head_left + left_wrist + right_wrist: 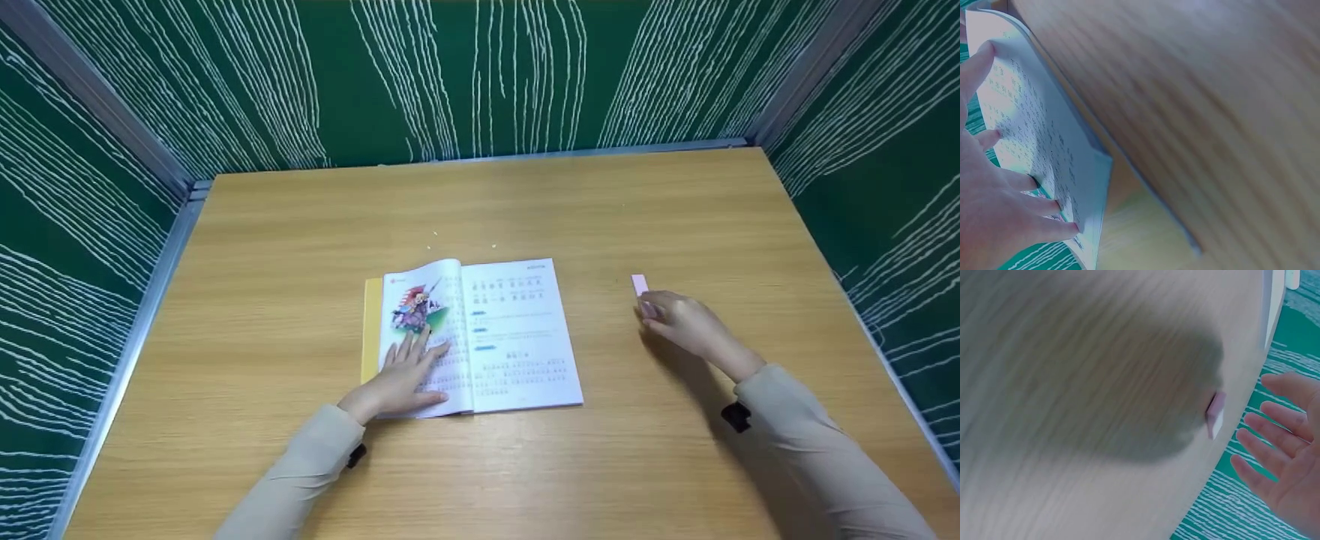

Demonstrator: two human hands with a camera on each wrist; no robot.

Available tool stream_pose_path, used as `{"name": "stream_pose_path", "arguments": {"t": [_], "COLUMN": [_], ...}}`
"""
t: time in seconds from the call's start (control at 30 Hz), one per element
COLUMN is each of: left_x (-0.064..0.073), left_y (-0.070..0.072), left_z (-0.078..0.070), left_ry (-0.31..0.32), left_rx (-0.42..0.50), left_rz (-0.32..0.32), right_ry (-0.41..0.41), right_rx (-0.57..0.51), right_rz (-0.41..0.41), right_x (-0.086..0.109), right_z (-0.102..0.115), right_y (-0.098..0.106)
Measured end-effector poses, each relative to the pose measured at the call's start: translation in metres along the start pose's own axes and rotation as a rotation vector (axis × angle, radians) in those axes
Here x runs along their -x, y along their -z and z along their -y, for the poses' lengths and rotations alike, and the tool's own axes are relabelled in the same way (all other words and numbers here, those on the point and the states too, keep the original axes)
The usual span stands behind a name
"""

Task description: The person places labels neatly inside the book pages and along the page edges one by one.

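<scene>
1. Evidently the book [480, 330] lies open on the wooden table [300, 225], near the middle, its spine pointing away from the person. Its pages are white; the left page [453, 300] bows up beside the spine, while the right page [521, 367] looks flatter.
2. A colourful illustration [417, 309] fills the upper part of the left page: a figure in red and purple against green. Lines of print run below and beside it, too small to read.
3. The right page carries larger print at the top, three small blue labels, then finer lines of text. A yellow strip [370, 330] shows along the book's left edge.
4. The left hand [405, 379] rests on the lower left page, fingers spread, thumb toward the spine, gripping nothing.
5. A small pink block [638, 283] lies on the table, to the right of the book and well apart from it. It is narrow and straight-edged; the right wrist view shows one pink face and one white.
6. The right hand [688, 324] is over the block's near end, hiding part of it from the head view. In its wrist view the fingers are parted, pinching nothing.
</scene>
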State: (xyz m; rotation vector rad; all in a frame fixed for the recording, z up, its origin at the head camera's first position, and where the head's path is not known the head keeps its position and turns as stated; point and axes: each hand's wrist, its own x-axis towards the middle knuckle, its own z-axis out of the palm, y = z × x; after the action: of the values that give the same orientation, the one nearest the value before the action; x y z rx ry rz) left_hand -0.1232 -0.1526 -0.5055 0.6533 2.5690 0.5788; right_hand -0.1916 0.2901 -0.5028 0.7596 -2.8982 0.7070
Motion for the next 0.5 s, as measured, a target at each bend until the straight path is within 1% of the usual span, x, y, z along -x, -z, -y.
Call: {"name": "stream_pose_path", "arguments": {"t": [0.1,0.33,0.5], "left_x": [0.000,-0.001,-0.001], "left_y": [0.000,-0.002,-0.003], "left_z": [0.001,0.002,0.003], "left_ry": [0.005,0.011,0.010], "left_rx": [0.000,0.000,-0.012], "left_rz": [0.006,0.003,0.002], "right_ry": [-0.009,-0.098,-0.106], "right_rx": [-0.001,-0.057,-0.071], "right_rz": [0.022,0.109,0.136], "right_x": [-0.001,-0.002,-0.002], "right_z": [-0.005,-0.012,-0.018], "right_y": [0.000,0.001,0.000]}}
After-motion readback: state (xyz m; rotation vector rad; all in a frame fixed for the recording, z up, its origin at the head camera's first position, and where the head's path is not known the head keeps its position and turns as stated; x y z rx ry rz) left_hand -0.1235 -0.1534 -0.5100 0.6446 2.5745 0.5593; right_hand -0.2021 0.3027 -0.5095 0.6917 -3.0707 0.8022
